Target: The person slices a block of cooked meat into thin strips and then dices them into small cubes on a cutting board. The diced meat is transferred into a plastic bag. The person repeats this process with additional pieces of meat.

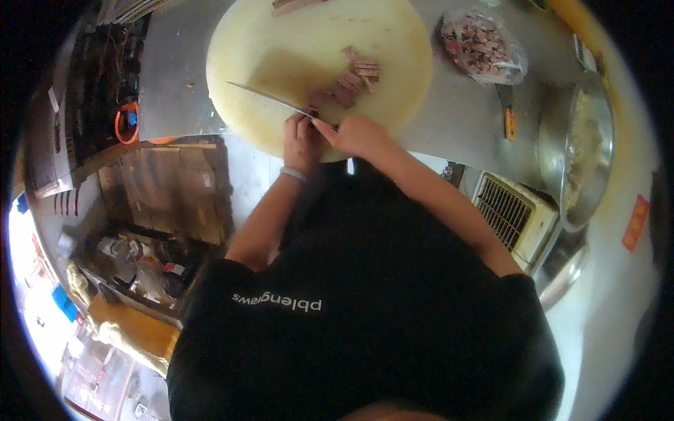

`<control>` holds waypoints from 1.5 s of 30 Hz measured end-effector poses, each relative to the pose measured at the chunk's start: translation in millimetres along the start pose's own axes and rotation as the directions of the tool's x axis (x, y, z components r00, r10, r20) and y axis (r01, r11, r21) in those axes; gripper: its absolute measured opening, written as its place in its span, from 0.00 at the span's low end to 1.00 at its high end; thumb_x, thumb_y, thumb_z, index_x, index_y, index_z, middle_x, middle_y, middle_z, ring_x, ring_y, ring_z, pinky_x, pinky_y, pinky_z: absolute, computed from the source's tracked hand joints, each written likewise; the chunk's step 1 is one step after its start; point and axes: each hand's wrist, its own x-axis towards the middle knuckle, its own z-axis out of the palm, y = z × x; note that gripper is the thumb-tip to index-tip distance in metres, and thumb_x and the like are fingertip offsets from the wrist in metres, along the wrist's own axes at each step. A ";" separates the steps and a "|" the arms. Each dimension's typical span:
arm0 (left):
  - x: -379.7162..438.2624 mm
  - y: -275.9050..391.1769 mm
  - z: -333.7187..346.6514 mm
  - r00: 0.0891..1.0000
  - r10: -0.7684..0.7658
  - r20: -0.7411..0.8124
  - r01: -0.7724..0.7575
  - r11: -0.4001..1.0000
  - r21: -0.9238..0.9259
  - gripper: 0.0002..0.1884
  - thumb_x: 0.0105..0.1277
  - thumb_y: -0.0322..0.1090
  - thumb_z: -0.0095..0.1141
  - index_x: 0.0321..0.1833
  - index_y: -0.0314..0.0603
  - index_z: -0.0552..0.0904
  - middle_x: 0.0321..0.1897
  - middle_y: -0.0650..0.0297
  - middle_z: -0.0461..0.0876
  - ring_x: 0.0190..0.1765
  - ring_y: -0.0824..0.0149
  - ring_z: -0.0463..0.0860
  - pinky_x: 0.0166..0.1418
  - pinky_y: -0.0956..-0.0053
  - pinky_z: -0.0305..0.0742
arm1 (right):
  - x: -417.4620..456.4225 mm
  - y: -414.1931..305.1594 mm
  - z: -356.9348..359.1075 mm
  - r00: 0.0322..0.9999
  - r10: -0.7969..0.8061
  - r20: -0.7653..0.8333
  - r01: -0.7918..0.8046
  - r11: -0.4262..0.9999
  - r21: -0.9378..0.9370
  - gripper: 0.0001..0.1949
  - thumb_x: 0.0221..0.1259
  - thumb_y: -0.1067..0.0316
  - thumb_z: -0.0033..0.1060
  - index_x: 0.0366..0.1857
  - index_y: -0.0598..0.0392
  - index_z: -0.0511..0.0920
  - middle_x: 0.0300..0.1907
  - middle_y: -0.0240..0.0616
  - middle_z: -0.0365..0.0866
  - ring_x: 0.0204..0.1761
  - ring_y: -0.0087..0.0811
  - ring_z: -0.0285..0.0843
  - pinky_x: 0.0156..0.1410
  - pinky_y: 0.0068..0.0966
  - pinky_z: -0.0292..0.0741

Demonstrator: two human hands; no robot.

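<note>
My right hand (359, 136) grips a kitchen knife by its handle, which the fingers hide. Its long thin blade (263, 96) points to the far left above a round, yellowed cutting board (389, 21). Close against the blade, my left hand (301, 138) has its fingers bent over a piece of meat at the board's near side. Most of that piece is hidden by the hands and the knife. Just beyond my hands lie several sliced chunks of pinkish-brown meat (348, 81). Another piece of meat (293, 4) is cut off by the top of the view.
A clear plastic bag of chopped meat (476, 44) rests on the metal counter (447, 116) right of the board. Nearby are an orange-handled knife (508, 122) and a large metal bowl (553, 142) with pale contents. Below the counter's right side stands an appliance with a grille (503, 210).
</note>
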 end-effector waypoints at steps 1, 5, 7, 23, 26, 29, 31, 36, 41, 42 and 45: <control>0.9 3.7 -0.3 1.000 -0.001 0.013 0.001 1.000 -0.001 0.16 0.54 0.22 0.56 0.46 0.38 0.73 0.46 0.52 0.74 0.49 0.50 0.72 0.52 0.61 0.70 | 15.3 -1.7 16.5 0.991 -0.054 -0.119 0.058 0.998 0.029 0.41 0.59 0.30 0.31 0.19 0.64 0.80 0.22 0.56 0.78 0.30 0.53 0.79 0.38 0.42 0.75; 3.6 2.9 -6.0 0.993 0.110 -0.046 -0.109 0.993 0.037 0.15 0.55 0.24 0.56 0.47 0.38 0.73 0.46 0.50 0.73 0.48 0.49 0.73 0.51 0.60 0.70 | 28.2 -18.4 -21.4 0.990 0.008 0.141 -0.038 0.976 0.213 0.41 0.58 0.30 0.32 0.14 0.65 0.78 0.16 0.55 0.76 0.24 0.50 0.79 0.33 0.38 0.76; 1.0 4.1 -8.0 0.999 0.046 0.001 -0.046 0.998 -0.040 0.16 0.55 0.25 0.57 0.47 0.38 0.72 0.46 0.51 0.73 0.49 0.48 0.72 0.53 0.61 0.70 | 26.6 1.1 -21.7 0.996 -0.089 -0.031 0.093 0.985 0.148 0.37 0.58 0.33 0.39 0.18 0.64 0.79 0.18 0.53 0.77 0.25 0.51 0.78 0.33 0.37 0.76; -11.7 -5.2 2.5 0.999 0.019 -0.034 -0.018 0.999 0.032 0.16 0.55 0.24 0.57 0.47 0.39 0.73 0.45 0.53 0.74 0.47 0.51 0.74 0.50 0.61 0.71 | -28.4 18.3 -6.7 0.999 -0.035 0.042 0.036 0.999 -0.015 0.37 0.59 0.33 0.38 0.18 0.65 0.80 0.21 0.59 0.76 0.28 0.58 0.77 0.37 0.45 0.74; -9.5 -5.0 3.4 0.999 0.010 -0.049 -0.010 1.000 0.018 0.17 0.55 0.24 0.56 0.48 0.38 0.73 0.45 0.52 0.74 0.48 0.50 0.73 0.51 0.61 0.71 | -18.8 13.5 -5.3 0.998 -0.035 0.050 0.036 0.999 -0.005 0.37 0.59 0.33 0.39 0.16 0.65 0.79 0.19 0.59 0.76 0.27 0.58 0.77 0.36 0.45 0.73; -10.5 -4.1 6.0 0.999 -0.001 -0.039 0.002 1.000 0.025 0.18 0.55 0.24 0.56 0.49 0.37 0.72 0.44 0.51 0.74 0.48 0.49 0.73 0.51 0.61 0.71 | -11.5 7.7 -6.2 0.995 -0.022 0.100 0.028 0.998 -0.059 0.40 0.59 0.31 0.33 0.19 0.65 0.81 0.22 0.57 0.78 0.30 0.57 0.78 0.41 0.44 0.75; -16.4 -15.7 10.5 1.000 -0.019 0.016 0.018 0.995 0.096 0.19 0.54 0.24 0.56 0.50 0.36 0.71 0.44 0.50 0.73 0.48 0.49 0.72 0.50 0.61 0.71 | 0.4 -5.4 -1.8 0.995 -0.069 0.077 0.075 0.994 -0.076 0.40 0.58 0.30 0.31 0.21 0.64 0.81 0.24 0.56 0.79 0.32 0.56 0.79 0.43 0.43 0.75; -7.0 -6.6 -1.2 0.999 -0.040 0.015 0.041 0.993 -0.110 0.22 0.52 0.29 0.58 0.52 0.38 0.71 0.47 0.50 0.71 0.48 0.49 0.71 0.50 0.57 0.69 | 28.6 -27.5 2.8 0.995 -0.100 0.002 0.100 0.995 0.006 0.38 0.57 0.30 0.36 0.23 0.61 0.82 0.25 0.55 0.80 0.31 0.54 0.80 0.43 0.42 0.76; 45.4 11.3 -15.6 0.936 0.286 0.207 -0.313 0.943 0.114 0.23 0.52 0.40 0.61 0.52 0.50 0.73 0.49 0.56 0.70 0.52 0.52 0.70 0.55 0.56 0.67 | -25.7 16.0 -17.4 0.937 -0.067 -0.342 0.205 0.899 0.387 0.25 0.61 0.42 0.49 0.28 0.58 0.80 0.16 0.47 0.75 0.15 0.40 0.72 0.24 0.34 0.69; 56.5 8.8 -9.1 0.915 0.358 0.184 -0.380 0.919 0.102 0.21 0.50 0.40 0.62 0.48 0.51 0.75 0.48 0.59 0.71 0.52 0.54 0.71 0.55 0.58 0.67 | -36.5 21.6 -27.6 0.962 0.051 -0.268 0.083 0.883 0.463 0.26 0.62 0.42 0.48 0.26 0.59 0.78 0.13 0.42 0.72 0.13 0.35 0.68 0.21 0.32 0.66; 78.5 -15.3 2.8 0.907 0.351 0.232 -0.381 0.920 0.095 0.17 0.50 0.38 0.61 0.44 0.49 0.76 0.46 0.60 0.72 0.50 0.54 0.72 0.55 0.60 0.67 | -60.6 36.5 -50.4 0.946 0.310 -0.095 -0.179 0.744 0.644 0.29 0.63 0.40 0.45 0.20 0.61 0.74 0.11 0.38 0.69 0.12 0.31 0.68 0.20 0.30 0.66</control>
